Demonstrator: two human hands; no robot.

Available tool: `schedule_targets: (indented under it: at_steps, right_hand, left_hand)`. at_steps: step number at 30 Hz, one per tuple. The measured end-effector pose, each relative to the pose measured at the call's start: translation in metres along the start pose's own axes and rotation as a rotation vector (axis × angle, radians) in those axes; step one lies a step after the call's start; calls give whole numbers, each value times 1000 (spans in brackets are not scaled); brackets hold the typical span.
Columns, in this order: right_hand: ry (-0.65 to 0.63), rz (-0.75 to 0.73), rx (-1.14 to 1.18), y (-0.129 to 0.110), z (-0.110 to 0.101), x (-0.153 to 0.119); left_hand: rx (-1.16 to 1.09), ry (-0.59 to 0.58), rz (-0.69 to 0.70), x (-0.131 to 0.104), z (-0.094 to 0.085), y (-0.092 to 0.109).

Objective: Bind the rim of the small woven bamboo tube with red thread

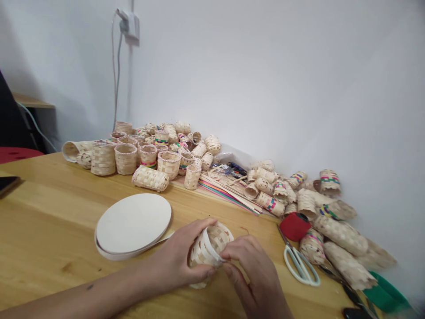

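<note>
My left hand is wrapped round a small woven bamboo basket, tilted with its mouth up and to the right. A white strip lies round the basket's rim. At the rim's near right side, my right hand pinches the strip between thumb and forefinger; the exact spot is partly covered by the fingers. A large flat white roll lies on the table to the left, and a length of strip runs from it to behind my left hand.
Woven baskets stand piled along the wall, with more heaped at the right. Coloured flat strips lie between them. White-handled scissors, a red spool and a green dish are at the right. A phone lies at the left edge.
</note>
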State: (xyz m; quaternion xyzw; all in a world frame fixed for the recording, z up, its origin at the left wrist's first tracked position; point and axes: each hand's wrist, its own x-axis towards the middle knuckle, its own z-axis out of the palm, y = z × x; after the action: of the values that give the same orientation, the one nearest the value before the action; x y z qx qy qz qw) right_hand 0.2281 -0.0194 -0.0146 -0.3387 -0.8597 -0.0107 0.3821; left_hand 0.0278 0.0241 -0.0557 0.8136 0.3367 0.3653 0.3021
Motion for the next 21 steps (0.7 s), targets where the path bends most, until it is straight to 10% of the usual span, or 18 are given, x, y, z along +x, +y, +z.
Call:
schedule_targets:
  at_steps: [6, 21]
  right_hand:
    - [-11, 15, -33, 1, 3, 2]
    - [-34, -73, -52, 6, 6, -1]
  left_hand:
    - [-28, -1, -30, -2, 1, -2]
    - [-44, -13, 414, 9, -38, 26]
